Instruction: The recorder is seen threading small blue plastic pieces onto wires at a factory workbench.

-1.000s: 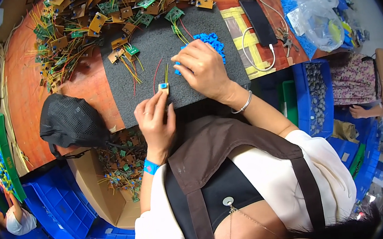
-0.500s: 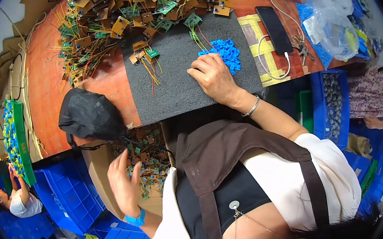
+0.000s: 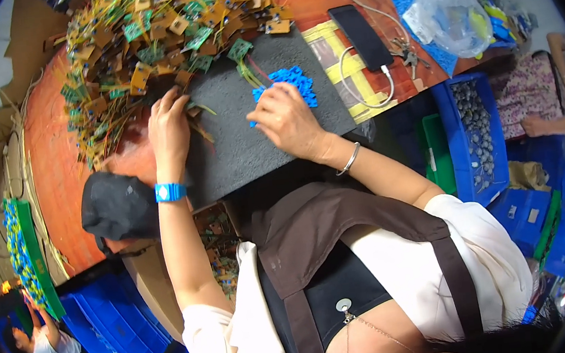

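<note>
My left hand [image 3: 168, 128], with a blue wristband, reaches to the upper left corner of a dark grey foam mat [image 3: 245, 149]. Its fingertips close on a small wired circuit board [image 3: 194, 107] at the edge of a big heap of green and tan boards [image 3: 144, 36]. My right hand [image 3: 288, 119] rests on the mat's upper right part. Its fingertips pinch into a small pile of blue plastic pieces [image 3: 294, 81]; what they hold is hidden under the fingers.
A black phone [image 3: 364, 33] on a cable, keys and a plastic bag [image 3: 451, 7] lie on the orange table to the right. A blue bin of grey parts [image 3: 474, 132] stands lower right, a black bag [image 3: 117, 209] at left. Other people work at far left [image 3: 41, 340] and right [image 3: 545, 125].
My left hand has come up from beside the box below the table's edge to the heap of boards at the mat's corner. My right hand has stayed at the blue pieces.
</note>
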{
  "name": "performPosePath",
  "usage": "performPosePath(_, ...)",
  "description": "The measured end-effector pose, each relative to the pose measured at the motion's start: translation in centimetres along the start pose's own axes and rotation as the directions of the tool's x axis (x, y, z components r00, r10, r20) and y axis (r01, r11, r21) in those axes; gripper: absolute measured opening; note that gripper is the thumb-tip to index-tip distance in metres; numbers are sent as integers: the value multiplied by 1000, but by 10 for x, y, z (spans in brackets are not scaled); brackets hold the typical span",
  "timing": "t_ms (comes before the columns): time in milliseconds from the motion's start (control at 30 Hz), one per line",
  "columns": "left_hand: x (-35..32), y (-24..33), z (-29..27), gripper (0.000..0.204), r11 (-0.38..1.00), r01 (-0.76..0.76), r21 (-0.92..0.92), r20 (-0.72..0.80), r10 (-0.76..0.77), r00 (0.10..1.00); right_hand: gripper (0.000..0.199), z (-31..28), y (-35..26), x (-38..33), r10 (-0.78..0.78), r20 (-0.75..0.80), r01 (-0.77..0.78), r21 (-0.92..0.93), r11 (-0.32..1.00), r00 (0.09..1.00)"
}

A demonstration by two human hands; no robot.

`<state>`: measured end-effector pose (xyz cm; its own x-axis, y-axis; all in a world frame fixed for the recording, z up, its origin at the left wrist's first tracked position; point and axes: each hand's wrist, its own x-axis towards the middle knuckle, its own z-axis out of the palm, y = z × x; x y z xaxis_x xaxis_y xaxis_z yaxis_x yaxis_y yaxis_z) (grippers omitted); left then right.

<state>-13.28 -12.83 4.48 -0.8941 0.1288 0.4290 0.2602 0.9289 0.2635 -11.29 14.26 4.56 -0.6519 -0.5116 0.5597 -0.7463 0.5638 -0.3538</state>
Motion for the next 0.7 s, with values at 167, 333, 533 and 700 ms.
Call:
performPosePath(167, -4, 14, 10, 40, 974, -5, -224, -174, -36, 984, 11, 12, 9, -6, -118, -28, 112, -174, 978, 993)
performPosePath(333, -32, 39, -13, 20, 718, 273, -640, -22, -372, 928, 9, 31, -3, -8, -172, -128, 127, -300, 946, 977)
performPosePath(533, -36, 89, -24, 17, 811, 424, -402, 56, -441, 896, 13, 41, -7, -9, -150, -155, 121, -185, 975, 976)
performPosePath(700, -57, 87, -6, 29, 850, 451, -271, -56, -482, 874, 16, 44, -6, -11, -162, -177, 137, -144, 980, 971)
